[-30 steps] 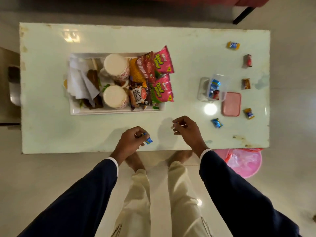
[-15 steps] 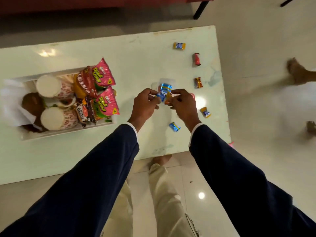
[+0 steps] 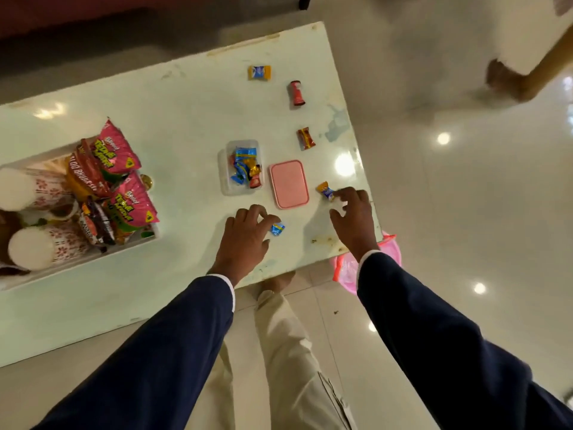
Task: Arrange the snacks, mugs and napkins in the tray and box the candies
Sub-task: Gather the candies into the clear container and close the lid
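Candies [image 3: 277, 228] near the tabletop's [image 3: 186, 113] right edge: light, crinkly, slippery.
Both hands' fingers curl half-open onto wrappers, neither lifted; pinch the twisted ends.

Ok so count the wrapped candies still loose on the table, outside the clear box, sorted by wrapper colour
Blue: 1, the blue-wrapped candy at the left hand.
Orange and blue: 2, the far orange-ended candy and the one at the right hand.
Red: 1, the red-wrapped candy.
Dark red and yellow: 1, the brownish candy.
Total: 5 outside the clear plastic box.
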